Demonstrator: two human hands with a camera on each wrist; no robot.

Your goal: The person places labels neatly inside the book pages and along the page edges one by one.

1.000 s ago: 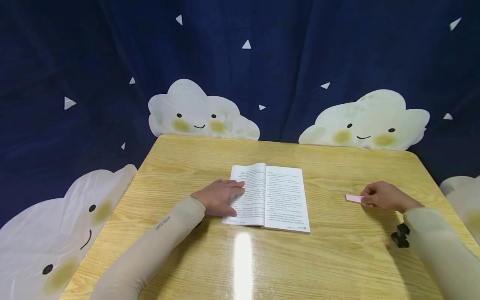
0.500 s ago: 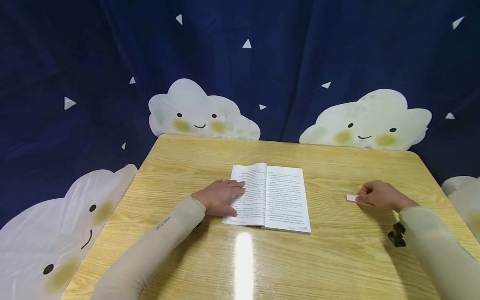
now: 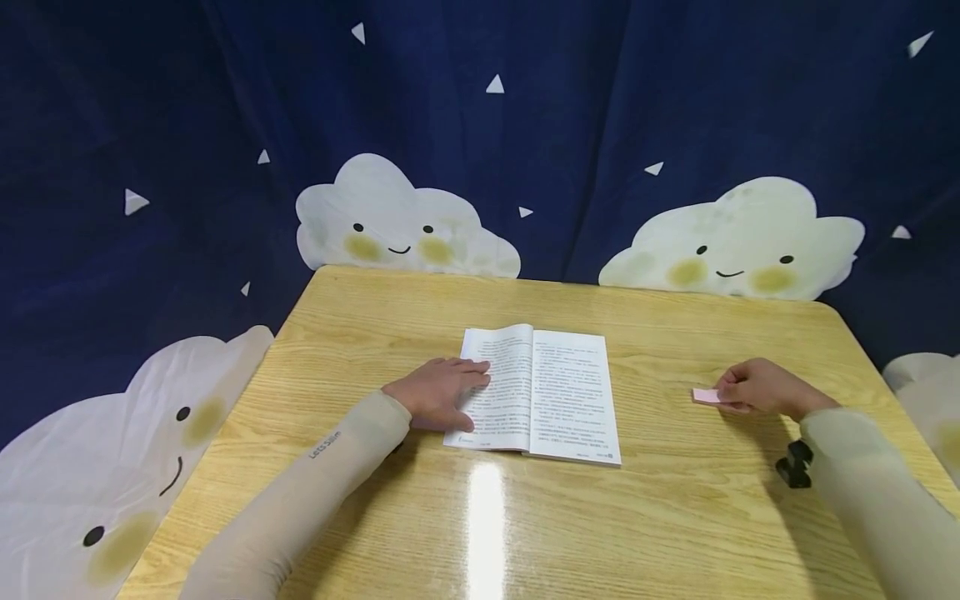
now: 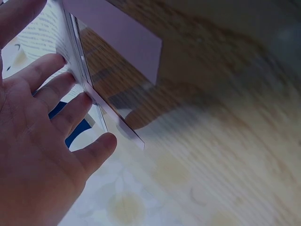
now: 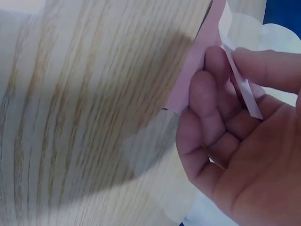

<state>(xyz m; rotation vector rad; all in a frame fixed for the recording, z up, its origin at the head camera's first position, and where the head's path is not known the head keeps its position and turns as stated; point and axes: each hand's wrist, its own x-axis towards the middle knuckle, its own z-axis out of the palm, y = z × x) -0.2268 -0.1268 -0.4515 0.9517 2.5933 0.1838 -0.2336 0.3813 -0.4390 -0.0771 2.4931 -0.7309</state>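
An open book (image 3: 572, 396) lies on the table, with printed text on both pages. On its left page and outer edge rests my left hand (image 3: 438, 394), fingers spread and fairly straight. In the left wrist view, that hand (image 4: 47, 136) is beside the page edge, and a lilac flap (image 4: 124, 37) sticks out from the book. Right of the book, my right hand (image 3: 765, 389) is at a small pink sticky note pad (image 3: 703, 395) on the table. The right wrist view shows its thumb and fingers pinching a raised pink sheet (image 5: 242, 84) above the pad (image 5: 188, 77).
The wooden table (image 3: 660, 517) has a bright light reflection (image 3: 486, 533) in front of the book. A dark blue curtain (image 3: 562, 125) with white clouds and triangles hangs behind. A black wrist device (image 3: 795, 465) shows beneath the right sleeve.
My right hand has shifted slightly left over the pink pad, covering more of it than a second ago. The left hand and the book have stayed put.
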